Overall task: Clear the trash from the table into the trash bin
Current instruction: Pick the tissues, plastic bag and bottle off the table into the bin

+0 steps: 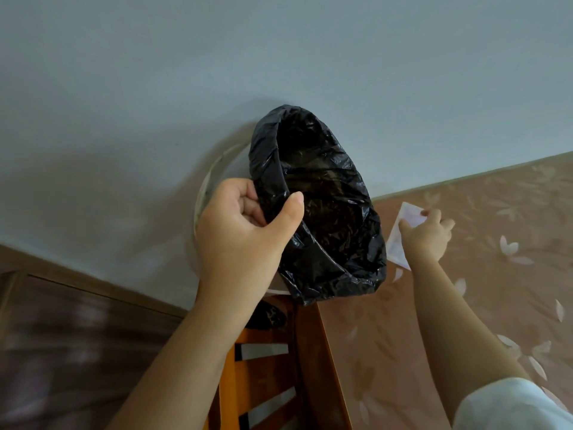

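1. The left hand (242, 225) is closed around the rim of a trash bin (204, 193), thumb inside and fingers outside, pinching the black liner bag (322, 200) against the pale rim. The bin is tilted, with its mouth turned toward the counter (483, 274).

2. The right hand (428, 234) rests on a pale, flat piece of paper trash (400, 243) at the counter's near edge, just beside the bin's mouth. Its fingers are spread and partly curled over the paper; whether they grip it or only press on it cannot be told.

3. The counter wears a pink cloth with a leaf pattern. A wooden chair (263, 367) stands below the bin, and the floor lies beyond.

4. Risk: the paper is thin and light. If it is slid off the edge, it could flutter past the bag's lip and land on the chair or floor.

5. Risk: the liner looks loose and crumpled. If the left hand's pinch slackens, the bag could sag inward and narrow the opening.

6. Risk: the bin appears to be held by one hand at its rim only, so a nudge from the right hand could swing it away from the edge.
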The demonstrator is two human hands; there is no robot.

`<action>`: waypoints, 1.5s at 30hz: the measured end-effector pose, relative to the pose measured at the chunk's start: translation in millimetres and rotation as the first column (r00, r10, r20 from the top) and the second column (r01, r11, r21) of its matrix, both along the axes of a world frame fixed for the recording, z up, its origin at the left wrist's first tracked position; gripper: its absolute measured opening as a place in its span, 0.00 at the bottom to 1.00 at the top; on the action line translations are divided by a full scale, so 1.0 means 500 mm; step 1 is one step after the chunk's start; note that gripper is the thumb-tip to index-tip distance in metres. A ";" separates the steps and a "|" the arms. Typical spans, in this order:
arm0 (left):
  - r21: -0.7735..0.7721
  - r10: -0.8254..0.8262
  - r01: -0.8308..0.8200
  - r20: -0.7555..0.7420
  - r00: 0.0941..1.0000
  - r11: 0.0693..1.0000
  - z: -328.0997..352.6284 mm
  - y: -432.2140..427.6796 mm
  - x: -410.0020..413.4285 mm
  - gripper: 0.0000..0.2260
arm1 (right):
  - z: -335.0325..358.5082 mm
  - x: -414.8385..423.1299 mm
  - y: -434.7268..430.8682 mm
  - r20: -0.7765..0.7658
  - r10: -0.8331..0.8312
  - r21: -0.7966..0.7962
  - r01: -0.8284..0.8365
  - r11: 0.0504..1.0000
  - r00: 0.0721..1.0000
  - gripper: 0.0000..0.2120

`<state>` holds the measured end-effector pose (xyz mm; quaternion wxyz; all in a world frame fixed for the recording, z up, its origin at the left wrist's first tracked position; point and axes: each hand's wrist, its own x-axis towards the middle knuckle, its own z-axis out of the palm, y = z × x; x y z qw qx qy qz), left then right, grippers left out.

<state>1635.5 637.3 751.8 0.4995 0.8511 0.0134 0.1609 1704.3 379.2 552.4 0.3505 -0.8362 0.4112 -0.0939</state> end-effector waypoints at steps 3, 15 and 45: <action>-0.022 -0.013 0.013 -0.006 1.000 1.000 -0.002 0.005 -0.001 0.14 | 0.001 -0.007 0.007 0.038 -0.049 0.043 0.047 0.998 0.998 0.21; -0.133 -0.047 0.049 0.017 0.999 0.990 -0.010 0.034 -0.030 0.12 | 0.127 -0.085 0.067 0.362 -0.023 -0.039 0.040 0.998 0.932 0.21; -0.249 -0.180 0.185 0.041 0.983 0.951 -0.005 0.184 -0.170 0.07 | 0.401 -0.296 0.345 0.315 0.640 -0.160 -0.626 0.764 0.701 0.23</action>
